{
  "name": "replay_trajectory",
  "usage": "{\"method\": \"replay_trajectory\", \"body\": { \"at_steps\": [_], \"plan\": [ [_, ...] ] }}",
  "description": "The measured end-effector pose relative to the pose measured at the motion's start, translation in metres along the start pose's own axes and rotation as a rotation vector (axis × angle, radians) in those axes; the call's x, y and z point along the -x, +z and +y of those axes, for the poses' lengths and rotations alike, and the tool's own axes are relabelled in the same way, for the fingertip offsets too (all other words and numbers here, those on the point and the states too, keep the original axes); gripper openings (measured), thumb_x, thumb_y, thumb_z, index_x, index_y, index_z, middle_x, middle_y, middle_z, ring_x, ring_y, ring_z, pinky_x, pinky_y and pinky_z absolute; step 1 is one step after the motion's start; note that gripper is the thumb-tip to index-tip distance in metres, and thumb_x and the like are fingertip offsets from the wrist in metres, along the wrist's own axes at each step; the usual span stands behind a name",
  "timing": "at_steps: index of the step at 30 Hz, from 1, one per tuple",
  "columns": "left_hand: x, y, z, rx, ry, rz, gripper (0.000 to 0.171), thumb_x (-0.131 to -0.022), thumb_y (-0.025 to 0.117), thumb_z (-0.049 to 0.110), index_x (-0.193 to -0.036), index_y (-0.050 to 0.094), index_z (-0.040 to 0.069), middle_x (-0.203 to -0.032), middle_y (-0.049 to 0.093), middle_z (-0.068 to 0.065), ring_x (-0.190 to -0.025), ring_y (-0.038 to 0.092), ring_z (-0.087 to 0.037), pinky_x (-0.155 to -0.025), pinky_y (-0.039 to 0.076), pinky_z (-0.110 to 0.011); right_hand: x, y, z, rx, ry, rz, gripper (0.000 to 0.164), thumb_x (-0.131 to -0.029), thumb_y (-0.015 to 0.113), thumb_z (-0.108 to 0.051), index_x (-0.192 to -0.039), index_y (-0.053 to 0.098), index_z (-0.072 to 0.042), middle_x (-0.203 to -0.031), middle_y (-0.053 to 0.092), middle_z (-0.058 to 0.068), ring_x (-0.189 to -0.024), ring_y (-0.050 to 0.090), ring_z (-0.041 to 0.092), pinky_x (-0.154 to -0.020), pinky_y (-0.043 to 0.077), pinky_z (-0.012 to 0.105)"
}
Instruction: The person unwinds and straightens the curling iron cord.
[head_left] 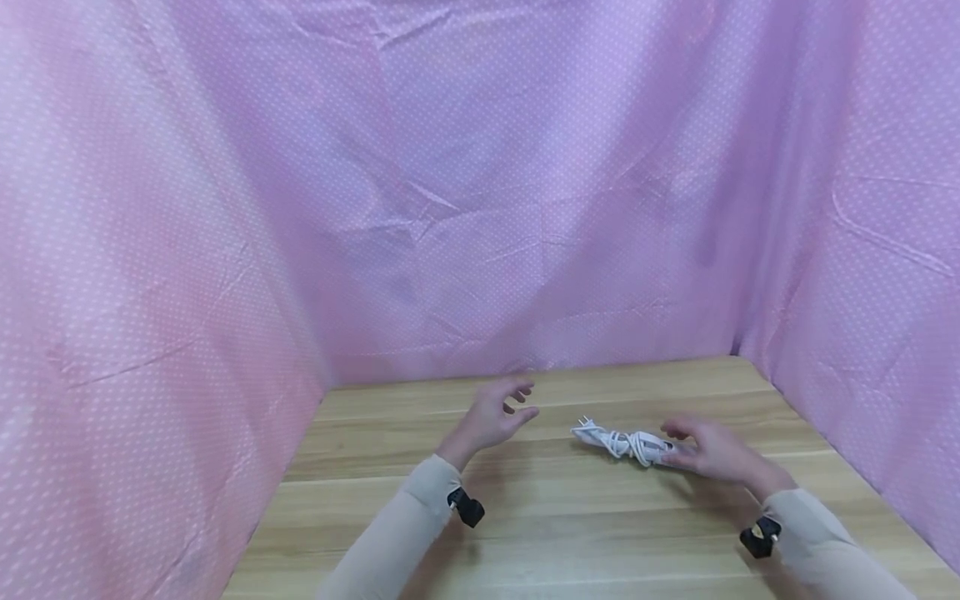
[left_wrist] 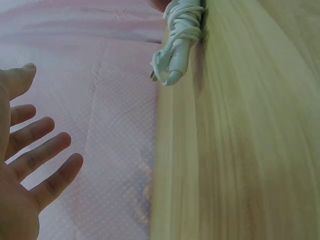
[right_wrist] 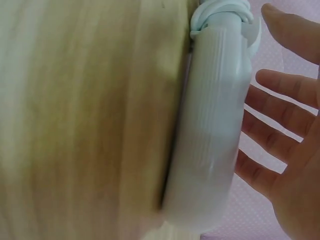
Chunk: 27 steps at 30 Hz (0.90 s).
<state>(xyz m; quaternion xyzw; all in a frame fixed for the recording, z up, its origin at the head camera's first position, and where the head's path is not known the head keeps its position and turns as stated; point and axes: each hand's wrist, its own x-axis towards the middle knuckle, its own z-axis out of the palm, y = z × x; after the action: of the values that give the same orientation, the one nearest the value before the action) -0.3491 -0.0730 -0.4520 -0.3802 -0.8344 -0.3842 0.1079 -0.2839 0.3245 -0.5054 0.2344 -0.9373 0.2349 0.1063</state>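
A white, long-bodied electric appliance (head_left: 628, 445) lies on the wooden table, its white cord wound around it and a two-pin plug at its left end. Its exact kind cannot be told. In the right wrist view its thick ribbed body (right_wrist: 207, 125) fills the middle. My right hand (head_left: 712, 450) is at the appliance's right end, fingers spread and thumb apart, not closed round it; whether fingertips touch it is unclear. To the left of the plug, my left hand (head_left: 495, 414) hovers over the table with its fingers spread, holding nothing. The left wrist view shows the wound cord (left_wrist: 184, 22).
The light wooden table (head_left: 555, 533) meets a pink dotted cloth (head_left: 480, 250) that hangs at the back and along both sides. A small black device (head_left: 467, 507) is strapped to the left wrist, another black device (head_left: 761, 537) to the right.
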Motion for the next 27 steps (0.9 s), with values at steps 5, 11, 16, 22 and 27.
{"method": "replay_trajectory", "body": {
  "at_steps": [5, 11, 16, 22, 27],
  "plan": [
    [0.001, 0.007, -0.001, 0.033, -0.019, -0.005, 0.044, -0.091, 0.069, 0.023, -0.129, 0.058, 0.005, -0.115, 0.066, -0.011, -0.098, 0.066, -0.028, -0.074, 0.06, -0.031, 0.006, 0.002, 0.0, 0.018, 0.005, -0.01, 0.043, -0.079, 0.078, -0.039, -0.108, 0.068, -0.01, -0.099, 0.069, -0.003, -0.087, 0.063, 0.014, -0.078, 0.055, 0.038],
    [0.003, 0.013, -0.002, 0.057, -0.019, 0.008, 0.04, -0.091, 0.07, 0.023, -0.126, 0.06, 0.006, -0.115, 0.067, -0.01, -0.095, 0.066, -0.025, -0.073, 0.06, -0.034, 0.009, 0.008, 0.004, 0.041, 0.025, 0.017, 0.039, -0.077, 0.081, -0.034, -0.108, 0.069, -0.013, -0.1, 0.068, -0.005, -0.087, 0.062, 0.011, -0.078, 0.054, 0.034],
    [0.005, 0.019, -0.004, 0.024, -0.039, -0.018, 0.042, -0.092, 0.069, 0.028, -0.128, 0.059, 0.008, -0.116, 0.066, -0.007, -0.095, 0.066, -0.02, -0.073, 0.058, -0.024, 0.011, 0.013, 0.01, 0.041, 0.055, 0.02, 0.038, -0.076, 0.081, -0.033, -0.108, 0.069, -0.016, -0.1, 0.068, -0.007, -0.088, 0.062, 0.01, -0.078, 0.053, 0.033],
    [0.005, 0.021, -0.004, 0.031, -0.069, -0.038, 0.044, -0.092, 0.068, 0.029, -0.129, 0.058, 0.008, -0.118, 0.066, -0.011, -0.096, 0.066, -0.021, -0.073, 0.057, -0.022, 0.014, 0.017, 0.016, 0.055, 0.08, 0.04, 0.038, -0.075, 0.083, -0.03, -0.107, 0.071, -0.013, -0.099, 0.069, -0.005, -0.088, 0.062, 0.009, -0.079, 0.053, 0.031],
    [0.003, 0.024, -0.006, 0.024, -0.067, -0.047, 0.045, -0.092, 0.068, 0.03, -0.129, 0.058, 0.007, -0.118, 0.065, -0.013, -0.096, 0.066, -0.021, -0.074, 0.059, -0.028, 0.014, 0.019, 0.018, 0.047, 0.094, 0.045, 0.039, -0.076, 0.082, -0.032, -0.108, 0.071, -0.014, -0.1, 0.068, -0.004, -0.088, 0.062, 0.012, -0.078, 0.053, 0.033]
  ]
}}
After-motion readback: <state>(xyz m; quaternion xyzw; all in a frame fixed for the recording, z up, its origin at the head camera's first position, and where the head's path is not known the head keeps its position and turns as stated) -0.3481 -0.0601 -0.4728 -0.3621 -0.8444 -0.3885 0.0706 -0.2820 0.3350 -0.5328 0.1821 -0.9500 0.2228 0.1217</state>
